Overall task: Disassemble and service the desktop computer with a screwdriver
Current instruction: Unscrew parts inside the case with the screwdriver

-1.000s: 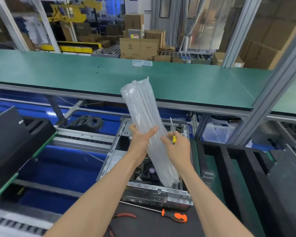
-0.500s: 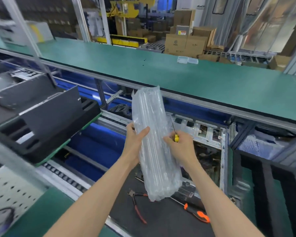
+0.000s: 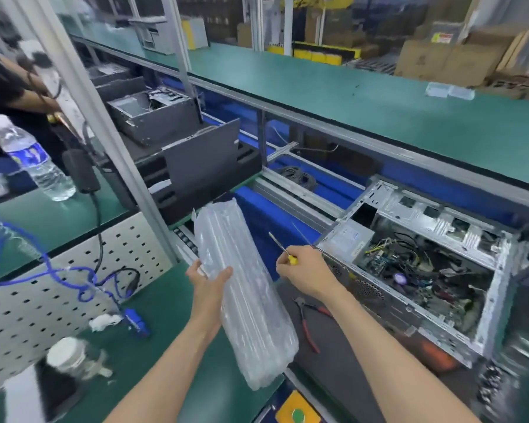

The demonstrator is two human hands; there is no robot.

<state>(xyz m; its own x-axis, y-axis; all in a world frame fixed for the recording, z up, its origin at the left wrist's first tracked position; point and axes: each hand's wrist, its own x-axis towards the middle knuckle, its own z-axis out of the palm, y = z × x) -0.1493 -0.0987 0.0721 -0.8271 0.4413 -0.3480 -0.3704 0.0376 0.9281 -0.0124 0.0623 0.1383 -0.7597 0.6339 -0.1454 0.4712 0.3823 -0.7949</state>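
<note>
Hands are busy with packaging right now, not with screws. The left hand (image 3: 209,277) is wrapping its fingers round the air-cushion sleeve (image 3: 245,297), gripping it about a third of the way down, so that grip is clamped on the plastic. The sleeve is hanging tilted over the near edge of the green desk (image 3: 153,346), its lower end sagging. The right hand (image 3: 303,270) is pinching the small yellow-handled screwdriver (image 3: 283,250), blade pointing up and away, well apart from the sleeve.

The desktop computer (image 3: 425,270) is lying on its side to the right, panel off, wiring and board exposed, on the dark mat (image 3: 333,361) beside the red-handled pliers (image 3: 309,325).

Judging from this, the sleeve is being carried off to the left to clear the work. Doing that well means keeping the screwdriver tip turned away from the inflated cells, setting the sleeve down flat on open green surface rather than on the blue cable (image 3: 74,276), and keeping it clear of the water bottle (image 3: 34,160).
</note>
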